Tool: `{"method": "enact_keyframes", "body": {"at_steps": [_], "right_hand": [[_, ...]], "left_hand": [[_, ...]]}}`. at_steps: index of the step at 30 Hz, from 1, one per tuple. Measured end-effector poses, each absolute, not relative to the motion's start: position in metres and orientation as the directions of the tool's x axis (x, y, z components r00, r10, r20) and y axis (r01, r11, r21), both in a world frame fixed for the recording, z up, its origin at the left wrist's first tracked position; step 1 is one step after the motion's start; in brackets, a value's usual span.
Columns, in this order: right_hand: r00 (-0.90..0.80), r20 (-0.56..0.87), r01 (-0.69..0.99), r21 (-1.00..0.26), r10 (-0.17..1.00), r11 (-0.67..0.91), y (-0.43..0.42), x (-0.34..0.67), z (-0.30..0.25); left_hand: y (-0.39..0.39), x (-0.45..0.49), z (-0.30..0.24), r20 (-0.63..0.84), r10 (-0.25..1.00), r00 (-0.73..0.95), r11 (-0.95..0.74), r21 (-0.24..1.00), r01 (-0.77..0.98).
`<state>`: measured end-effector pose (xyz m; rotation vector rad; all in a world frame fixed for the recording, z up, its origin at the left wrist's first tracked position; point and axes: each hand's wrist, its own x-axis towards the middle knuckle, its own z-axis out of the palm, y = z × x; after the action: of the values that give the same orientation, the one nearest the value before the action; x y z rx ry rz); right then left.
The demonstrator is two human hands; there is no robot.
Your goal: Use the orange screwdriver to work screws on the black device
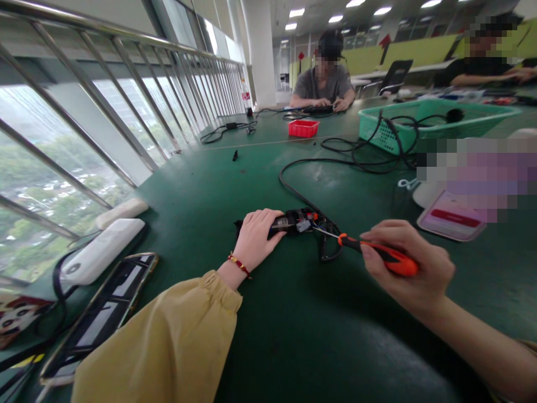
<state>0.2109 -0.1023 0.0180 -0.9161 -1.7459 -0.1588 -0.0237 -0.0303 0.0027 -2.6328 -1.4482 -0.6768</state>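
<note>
My left hand (pixel 255 238) is wrapped over a black corded device (pixel 287 223) and holds it down on the green table (pixel 268 336). The device's right end is opened up, with wires, a grey block and a small red-orange part showing. In my right hand (pixel 415 268) is an orange-and-black screwdriver (pixel 384 254), gripped by its handle. Its thin shaft points left, and the tip meets the exposed end of the device or lies just in front of it; I cannot tell which. A black cord (pixel 293 187) runs from the device toward the back right.
A red tray (pixel 303 129) and a green basket (pixel 390 137) stand farther back. A phone (pixel 100 313) and a white power bank (pixel 104 252) lie at left, beside the railing (pixel 84 84). At right lies a pink-edged phone (pixel 453 215). Two people sit across.
</note>
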Motion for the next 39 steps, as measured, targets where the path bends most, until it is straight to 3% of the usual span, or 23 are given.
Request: {"method": "enact_keyframes", "body": {"at_steps": [2, 7, 12, 17, 23, 28, 33, 37, 39], "right_hand": [[-0.109, 0.853, 0.642, -0.332, 0.511, 0.691, -0.1034, 0.2108, 0.0181], [-0.028, 0.906, 0.612, -0.318, 0.422, 0.724, -0.1022, 0.2103, 0.0159], [-0.119, 0.84, 0.648, -0.338, 0.53, 0.682, -0.1024, 0.2111, 0.0172], [-0.037, 0.901, 0.615, -0.32, 0.432, 0.721, -0.1004, 0.2106, 0.0152], [-0.111, 0.83, 0.656, -0.351, 0.546, 0.668, -0.1014, 0.2105, 0.0146], [-0.031, 0.913, 0.646, -0.292, 0.406, 0.705, -0.1003, 0.2099, 0.014], [-0.063, 0.84, 0.652, -0.374, 0.54, 0.659, -0.1018, 0.2108, 0.0131], [-0.013, 0.904, 0.65, -0.317, 0.427, 0.691, -0.1008, 0.2111, 0.0132], [-0.038, 0.898, 0.654, -0.309, 0.439, 0.69, -0.101, 0.2112, 0.0138]], "left_hand": [[-0.0314, -0.0235, 0.0033, 0.42, 0.778, 0.467, -0.567, 0.153, 0.809], [-0.0331, -0.0226, 0.0033, 0.451, 0.763, 0.464, -0.574, 0.141, 0.807], [-0.0326, -0.0223, 0.0011, 0.466, 0.76, 0.453, -0.565, 0.13, 0.815], [-0.0297, -0.0235, -0.0015, 0.446, 0.772, 0.453, -0.566, 0.159, 0.809], [-0.0292, -0.0237, -0.0011, 0.439, 0.777, 0.451, -0.566, 0.174, 0.806], [-0.0302, -0.0222, 0.0001, 0.444, 0.778, 0.444, -0.559, 0.167, 0.812], [-0.0311, -0.022, 0.0011, 0.435, 0.782, 0.446, -0.556, 0.166, 0.814], [-0.031, -0.0223, 0.0009, 0.433, 0.784, 0.445, -0.555, 0.168, 0.814], [-0.0308, -0.0226, 0.0006, 0.433, 0.782, 0.448, -0.558, 0.166, 0.813]]}}
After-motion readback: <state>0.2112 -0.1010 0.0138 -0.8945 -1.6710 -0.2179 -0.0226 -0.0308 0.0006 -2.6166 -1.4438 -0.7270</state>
